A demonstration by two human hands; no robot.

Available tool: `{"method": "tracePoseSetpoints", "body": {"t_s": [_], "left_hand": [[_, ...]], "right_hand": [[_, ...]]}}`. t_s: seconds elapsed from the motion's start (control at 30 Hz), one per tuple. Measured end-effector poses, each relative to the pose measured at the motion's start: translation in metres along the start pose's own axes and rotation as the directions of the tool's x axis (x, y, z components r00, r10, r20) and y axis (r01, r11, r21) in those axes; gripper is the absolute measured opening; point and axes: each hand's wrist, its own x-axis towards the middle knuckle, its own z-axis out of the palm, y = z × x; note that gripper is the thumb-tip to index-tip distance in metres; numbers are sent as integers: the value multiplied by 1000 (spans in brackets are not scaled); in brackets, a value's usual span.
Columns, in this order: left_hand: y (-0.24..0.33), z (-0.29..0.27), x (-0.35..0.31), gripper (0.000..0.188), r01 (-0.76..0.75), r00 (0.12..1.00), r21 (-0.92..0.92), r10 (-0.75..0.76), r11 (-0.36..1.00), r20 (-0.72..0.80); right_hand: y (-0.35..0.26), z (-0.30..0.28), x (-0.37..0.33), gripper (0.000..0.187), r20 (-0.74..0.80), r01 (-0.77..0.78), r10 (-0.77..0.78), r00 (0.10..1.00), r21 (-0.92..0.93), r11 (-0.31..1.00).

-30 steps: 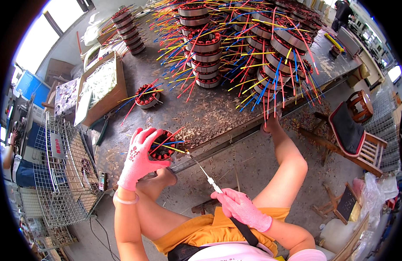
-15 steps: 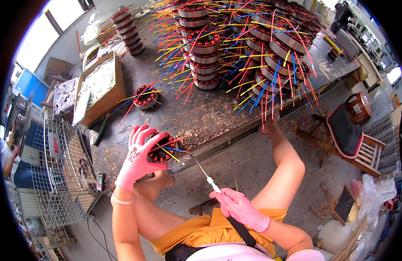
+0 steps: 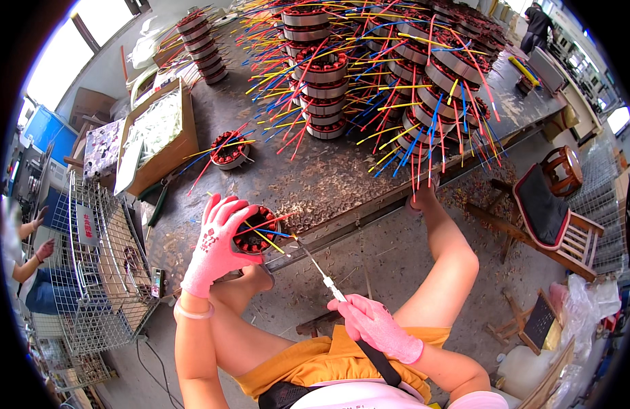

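Note:
My left hand [image 3: 223, 235], in a pink glove, is closed around the side of a motor stator [image 3: 257, 230] at the table's front edge. Red, blue and yellow wires stick out from this stator toward the right. In my right hand [image 3: 377, 326], also pink-gloved, is a slim white-handled tool [image 3: 330, 283] with a long thin metal shaft. Its tip is beside the end of the blue wire; whether they touch I cannot tell. A second stator [image 3: 229, 150] lies on the table beyond my left hand.
Tall stacks of stators [image 3: 321, 88] with wires jutting out fill the far table [image 3: 315, 177]. At left stand a cardboard box [image 3: 158, 133] of pale pieces, dark-handled pliers [image 3: 161, 202] and a wire cage cart [image 3: 90, 266]. A wooden chair [image 3: 547, 211] is at right; another person [image 3: 32, 266] is at far left.
My hands, the stator and the tool stay almost in place, with the tool's tip slightly nearer the blue wire. At far left, the other person's hands have come into view.

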Motion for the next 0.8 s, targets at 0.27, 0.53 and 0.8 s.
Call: {"method": "tracePoseSetpoints", "body": {"t_s": [0.27, 0.53, 0.8], "left_hand": [[0, 0, 1, 86, 1, 1000, -23, -1, 1000, 5], [1, -1, 2, 83, -6, 1000, -31, 6, 999, 8], [2, -1, 1, 83, -5, 1000, -8, 5, 1000, -1]], "right_hand": [[-2, 0, 0, 28, -10, -21, 21, 1000, -22, 1000], [-1, 0, 0, 28, -5, -11, 11, 1000, -29, 1000], [-7, 2, -2, 28, -14, -6, 6, 1000, 2, 1000]]}}
